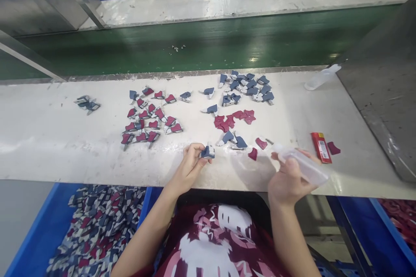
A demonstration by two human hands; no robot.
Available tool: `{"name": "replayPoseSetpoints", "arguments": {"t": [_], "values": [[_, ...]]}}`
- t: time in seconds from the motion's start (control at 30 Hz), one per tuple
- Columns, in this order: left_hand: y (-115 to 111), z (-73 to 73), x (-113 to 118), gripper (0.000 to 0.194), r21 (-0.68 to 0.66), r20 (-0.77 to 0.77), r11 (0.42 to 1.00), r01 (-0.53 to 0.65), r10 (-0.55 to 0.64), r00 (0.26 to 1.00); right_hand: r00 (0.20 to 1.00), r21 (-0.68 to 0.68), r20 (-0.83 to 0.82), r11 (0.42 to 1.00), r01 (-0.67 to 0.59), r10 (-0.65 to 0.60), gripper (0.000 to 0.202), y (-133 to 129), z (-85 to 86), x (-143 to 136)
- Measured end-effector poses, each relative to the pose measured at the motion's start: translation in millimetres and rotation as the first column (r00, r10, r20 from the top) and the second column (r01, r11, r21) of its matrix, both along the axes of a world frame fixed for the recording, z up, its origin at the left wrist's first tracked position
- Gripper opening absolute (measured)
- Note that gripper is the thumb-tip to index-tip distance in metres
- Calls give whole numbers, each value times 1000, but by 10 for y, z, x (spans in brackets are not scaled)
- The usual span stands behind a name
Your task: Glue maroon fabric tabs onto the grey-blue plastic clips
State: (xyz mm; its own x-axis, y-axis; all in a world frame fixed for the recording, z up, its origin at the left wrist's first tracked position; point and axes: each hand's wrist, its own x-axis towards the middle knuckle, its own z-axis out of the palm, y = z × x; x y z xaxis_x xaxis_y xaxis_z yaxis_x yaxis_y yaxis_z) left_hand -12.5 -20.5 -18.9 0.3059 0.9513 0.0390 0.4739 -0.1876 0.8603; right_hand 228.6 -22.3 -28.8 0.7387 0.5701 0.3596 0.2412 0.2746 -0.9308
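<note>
My left hand (191,162) pinches a blue-grey and white plastic part (207,152) just above the front of the table. In my right hand (288,179) is a translucent squeeze bottle (307,165), its body tilted down to the right; the nozzle end is blurred. Between the hands lie two loose dark red plates (252,153) and a small thin grey piece (269,141). Two blue-grey parts (239,142) rest just beyond, with a pile of red plates (224,123) behind them.
Red-topped parts (152,124) are grouped left of centre; blue-grey parts (251,88) cluster at the back. A red box (321,147) and another clear bottle (322,77) stand at right. Behind runs a green belt (208,47). A blue bin (35,242) of parts sits below left.
</note>
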Motion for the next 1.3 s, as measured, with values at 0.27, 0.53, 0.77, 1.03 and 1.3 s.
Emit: {"name": "replayPoseSetpoints", "arguments": {"t": [0.27,0.53,0.77,1.03,1.3], "values": [[4,-36,-20,16,-48,334,998,51,-32,942,992,-199,127,980,29,-4,64,245,7,569],[2,-24,-41,13,119,245,987,106,-133,960,992,-272,124,962,14,20,56,317,-69,554],[-5,-77,-56,15,176,243,977,119,-160,957,948,-310,302,930,195,-98,44,359,-43,704],[13,-52,-36,17,240,197,964,115,-164,967,952,-377,294,906,194,-81,50,416,-114,790],[26,-42,-32,12,253,213,952,175,-231,949,929,-477,350,830,289,-123,65,75,-32,468]]}}
